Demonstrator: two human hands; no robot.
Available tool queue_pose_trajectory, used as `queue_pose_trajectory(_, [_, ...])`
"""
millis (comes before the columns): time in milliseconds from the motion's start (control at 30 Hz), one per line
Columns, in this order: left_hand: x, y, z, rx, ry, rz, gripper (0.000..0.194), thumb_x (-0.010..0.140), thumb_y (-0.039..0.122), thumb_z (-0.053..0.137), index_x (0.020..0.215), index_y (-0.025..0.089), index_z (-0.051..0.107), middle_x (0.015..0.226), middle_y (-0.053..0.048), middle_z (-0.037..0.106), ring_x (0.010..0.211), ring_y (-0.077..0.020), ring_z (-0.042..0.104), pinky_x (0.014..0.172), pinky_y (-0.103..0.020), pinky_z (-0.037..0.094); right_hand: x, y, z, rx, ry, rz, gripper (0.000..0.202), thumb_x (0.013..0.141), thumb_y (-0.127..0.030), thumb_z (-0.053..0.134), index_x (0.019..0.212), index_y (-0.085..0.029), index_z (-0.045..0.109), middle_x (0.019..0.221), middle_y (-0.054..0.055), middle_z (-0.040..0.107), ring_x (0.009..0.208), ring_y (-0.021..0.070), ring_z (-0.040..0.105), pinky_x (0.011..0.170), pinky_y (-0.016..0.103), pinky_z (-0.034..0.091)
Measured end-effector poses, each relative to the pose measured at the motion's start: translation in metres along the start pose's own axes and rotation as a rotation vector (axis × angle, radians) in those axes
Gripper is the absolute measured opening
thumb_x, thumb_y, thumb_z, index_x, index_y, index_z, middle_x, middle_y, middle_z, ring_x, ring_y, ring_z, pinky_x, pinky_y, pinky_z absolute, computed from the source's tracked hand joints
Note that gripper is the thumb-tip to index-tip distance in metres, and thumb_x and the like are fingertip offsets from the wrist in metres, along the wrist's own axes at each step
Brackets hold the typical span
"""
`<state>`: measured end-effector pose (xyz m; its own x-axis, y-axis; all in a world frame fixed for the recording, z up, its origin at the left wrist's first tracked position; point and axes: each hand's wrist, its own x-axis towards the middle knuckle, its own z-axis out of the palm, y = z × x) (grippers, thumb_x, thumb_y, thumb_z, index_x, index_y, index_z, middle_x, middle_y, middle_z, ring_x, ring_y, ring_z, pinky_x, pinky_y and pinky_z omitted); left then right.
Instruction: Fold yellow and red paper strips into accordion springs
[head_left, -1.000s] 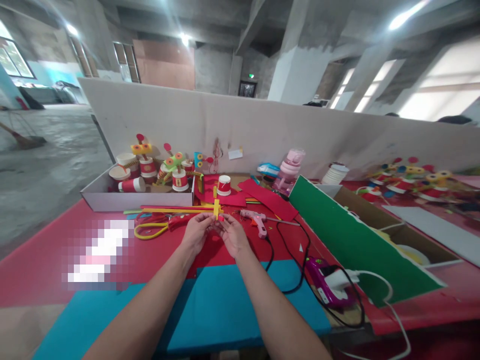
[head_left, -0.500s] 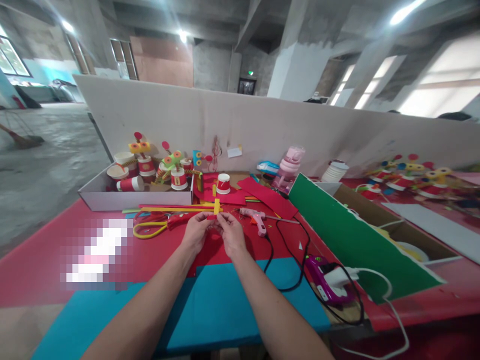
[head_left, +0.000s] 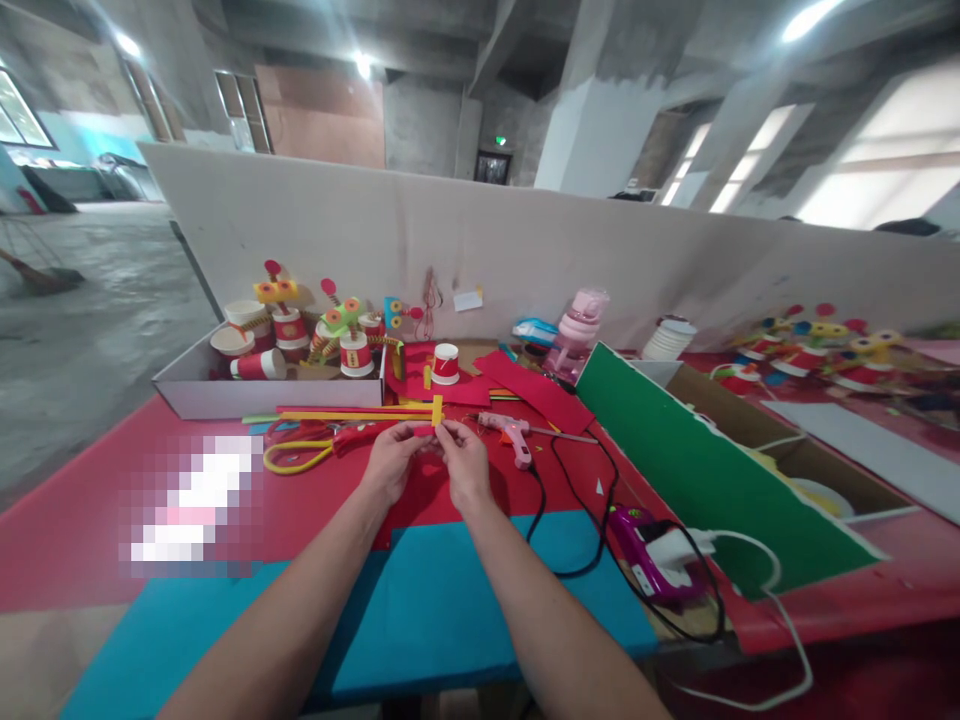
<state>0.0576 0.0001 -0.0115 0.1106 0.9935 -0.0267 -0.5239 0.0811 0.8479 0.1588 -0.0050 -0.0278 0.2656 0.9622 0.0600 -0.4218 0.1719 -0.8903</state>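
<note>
Above the red table covering, my left hand (head_left: 391, 462) and my right hand (head_left: 465, 462) meet, fingers pinched together. A small yellow paper strip (head_left: 437, 409) stands upright between them, its lower end in my right fingertips. My left fingers are closed close beside it on a bit of red paper, mostly hidden by the fingers. Just right of my right hand lies a pink glue gun (head_left: 515, 440). Beyond the hands stands a red and white paper cup (head_left: 445, 364). Yellow and red strips (head_left: 352, 412) lie behind my left hand.
A white box (head_left: 270, 398) with paper-cup figures stands at the back left. A green board (head_left: 705, 470) leans against a divided box on the right. Near it sit a purple power strip (head_left: 654, 560) and black cable. A blue board (head_left: 420, 600) lies along the front edge.
The yellow strip has turned slightly to a narrower view and sits a little further right. Less of the red paper below it shows. Both hands stay nearly in place.
</note>
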Motion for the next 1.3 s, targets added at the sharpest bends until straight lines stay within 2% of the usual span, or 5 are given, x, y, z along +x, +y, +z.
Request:
queue_pose_trajectory(167, [-0.002, -0.001, 0.004, 0.002, -0.118, 0.015, 0.032, 0.055, 0.015, 0.081, 0.086, 0.012, 0.071, 0.076, -0.007, 0.071, 0.067, -0.0124, 0.062, 0.069, -0.025, 0.044, -0.001, -0.009, -0.003, -0.175, 0.061, -0.156, 0.027, 0.070, -0.041, 0.068, 0.082, -0.017, 0.066, 0.074, 0.003, 0.069, 0.069, 0.0172, 0.064, 0.065, 0.028, 0.052])
queue_pose_trajectory(267, [-0.001, -0.003, 0.006, 0.004, -0.070, 0.043, 0.030, 0.058, 0.022, 0.082, 0.084, 0.012, 0.070, 0.073, -0.005, 0.070, 0.065, -0.0109, 0.060, 0.066, -0.023, 0.043, -0.003, -0.010, -0.003, -0.216, 0.040, -0.183, 0.028, 0.072, -0.043, 0.067, 0.082, -0.017, 0.065, 0.075, 0.004, 0.070, 0.068, 0.0169, 0.064, 0.065, 0.028, 0.052])
queue_pose_trajectory(633, [0.004, -0.003, -0.003, 0.089, 0.001, 0.133, 0.025, 0.057, 0.026, 0.081, 0.074, 0.012, 0.068, 0.069, -0.004, 0.069, 0.065, -0.0137, 0.062, 0.070, -0.027, 0.047, -0.002, -0.005, 0.001, 0.037, -0.104, 0.034, 0.030, 0.063, -0.037, 0.076, 0.083, -0.017, 0.067, 0.075, 0.002, 0.071, 0.067, 0.0172, 0.066, 0.072, 0.033, 0.054])
queue_pose_trajectory(1000, [0.004, -0.005, -0.006, 0.141, 0.058, 0.131, 0.021, 0.057, 0.026, 0.080, 0.068, 0.014, 0.066, 0.063, -0.002, 0.065, 0.060, -0.0124, 0.058, 0.062, -0.025, 0.044, -0.003, -0.007, 0.000, 0.063, -0.039, 0.114, 0.029, 0.057, -0.029, 0.079, 0.083, -0.019, 0.068, 0.076, 0.000, 0.071, 0.071, 0.0153, 0.065, 0.073, 0.030, 0.051])
queue_pose_trajectory(1300, [0.001, -0.002, -0.004, 0.173, 0.024, 0.053, 0.023, 0.062, 0.032, 0.078, 0.063, 0.013, 0.065, 0.058, -0.001, 0.061, 0.057, -0.0098, 0.052, 0.059, -0.021, 0.039, 0.002, -0.007, -0.002, 0.051, 0.003, 0.007, 0.030, 0.061, -0.027, 0.076, 0.088, -0.019, 0.065, 0.083, 0.002, 0.070, 0.078, 0.0162, 0.064, 0.074, 0.029, 0.051])
